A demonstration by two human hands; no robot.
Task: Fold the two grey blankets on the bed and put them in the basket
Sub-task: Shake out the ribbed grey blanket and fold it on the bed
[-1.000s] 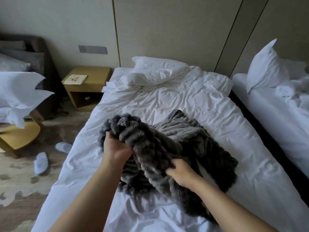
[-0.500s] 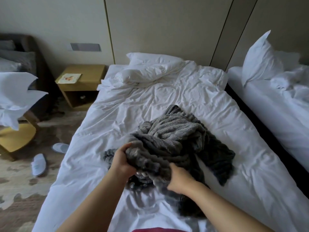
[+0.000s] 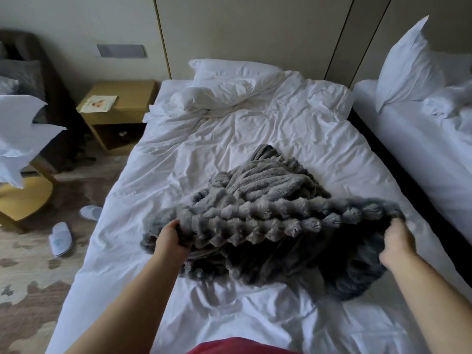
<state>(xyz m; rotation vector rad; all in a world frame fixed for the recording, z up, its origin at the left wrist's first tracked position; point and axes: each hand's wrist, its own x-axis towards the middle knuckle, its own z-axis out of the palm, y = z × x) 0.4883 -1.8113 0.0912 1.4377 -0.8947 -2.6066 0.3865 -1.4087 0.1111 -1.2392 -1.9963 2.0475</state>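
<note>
A dark grey bubble-textured blanket [image 3: 268, 221] is stretched between my two hands above the white bed [image 3: 229, 139]. My left hand [image 3: 169, 240] grips its left end and my right hand [image 3: 394, 242] grips its right end; the right hand is blurred. The blanket's lower part hangs and bunches on the sheet below. Behind it a lighter grey ribbed blanket [image 3: 268, 180] lies crumpled in the middle of the bed. No basket is in view.
White pillows [image 3: 229, 83] lie at the head of the bed. A second bed [image 3: 421, 149] stands close on the right. On the left are a wooden nightstand [image 3: 120, 113], a yellow low table [image 3: 23, 198] and two white slippers [image 3: 61, 238] on the carpet.
My hands have moved apart, the right one far to the right, and have drawn the dark blanket's edge out wide. It was bunched between them before.
</note>
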